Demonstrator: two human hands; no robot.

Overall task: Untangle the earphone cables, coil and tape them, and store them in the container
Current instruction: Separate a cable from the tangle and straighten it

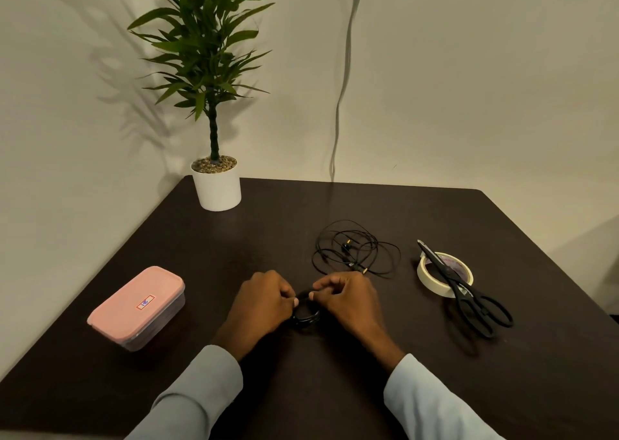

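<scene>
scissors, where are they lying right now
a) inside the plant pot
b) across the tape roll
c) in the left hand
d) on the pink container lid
b: the black scissors lie with their blades across the top of the tape roll, handles resting on the table.

Both hands meet over a dark table [234, 238]: the left hand [263, 300] and right hand [348, 297] pinch a small black coiled cable [305, 317]. A loose tangled earphone cable [355, 248] lies just beyond. Scissors [469, 292] rest across a tape roll [432, 280] at right, a pink-lidded container [137, 307] at left.
</scene>
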